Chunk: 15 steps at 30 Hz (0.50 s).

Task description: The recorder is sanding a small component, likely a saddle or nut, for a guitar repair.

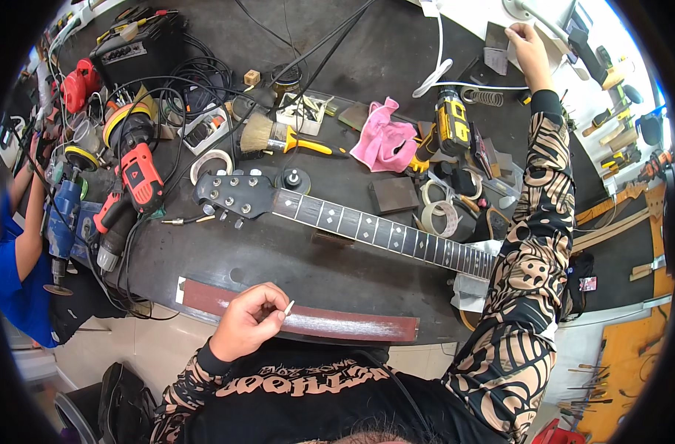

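Between the thumb and fingers of my left hand (248,323) is a small off-white piece (289,307), its kind too small to make out. That hand hovers over a long strip of reddish-brown sandpaper (352,324) with white dust along its middle. Behind the strip lies a guitar neck (367,226) with diamond inlays and a black headstock (237,195). My right arm stretches to the far right, where my right hand (528,50) has its fingers bent together beside a dark square sheet (495,37). What those fingers hold, if anything, is hidden.
A red polisher (140,177) and a blue power tool (63,214) sit at left among cables. Farther back lie a brush (267,135), a pink cloth (386,138), a yellow drill (451,122) and tape rolls (439,217). A person's blue sleeve (12,270) shows at far left.
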Motion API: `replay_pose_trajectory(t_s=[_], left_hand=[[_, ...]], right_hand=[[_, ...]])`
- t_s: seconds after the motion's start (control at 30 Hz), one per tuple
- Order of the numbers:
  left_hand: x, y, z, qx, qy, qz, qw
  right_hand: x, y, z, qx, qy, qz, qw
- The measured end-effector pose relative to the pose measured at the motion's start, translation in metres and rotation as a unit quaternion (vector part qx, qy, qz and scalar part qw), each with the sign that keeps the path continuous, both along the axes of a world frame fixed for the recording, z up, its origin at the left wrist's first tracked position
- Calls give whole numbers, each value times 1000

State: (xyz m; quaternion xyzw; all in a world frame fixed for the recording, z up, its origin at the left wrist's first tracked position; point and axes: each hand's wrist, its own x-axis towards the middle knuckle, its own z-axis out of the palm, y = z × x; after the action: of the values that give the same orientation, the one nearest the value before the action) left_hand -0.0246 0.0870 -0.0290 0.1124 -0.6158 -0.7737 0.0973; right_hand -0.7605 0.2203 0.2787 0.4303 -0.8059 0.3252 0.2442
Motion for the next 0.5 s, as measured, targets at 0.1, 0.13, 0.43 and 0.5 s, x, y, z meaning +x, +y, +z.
replay_pose_trajectory(t_s=[0.1,0.13,0.43,0.5], left_hand=[[-3,-1,3,21,21,2,1000],[-2,1,3,23,23,13,999],[2,10,-1,38,-15,122,992],[0,10,4,53,-19,117,991]], right_hand=[[17,10,-4,-97,88,10,991],[40,1,-15,-99,119,-11,988],[312,34,-62,-277,-12,117,954],[387,62,-85,-260,-174,114,943]])
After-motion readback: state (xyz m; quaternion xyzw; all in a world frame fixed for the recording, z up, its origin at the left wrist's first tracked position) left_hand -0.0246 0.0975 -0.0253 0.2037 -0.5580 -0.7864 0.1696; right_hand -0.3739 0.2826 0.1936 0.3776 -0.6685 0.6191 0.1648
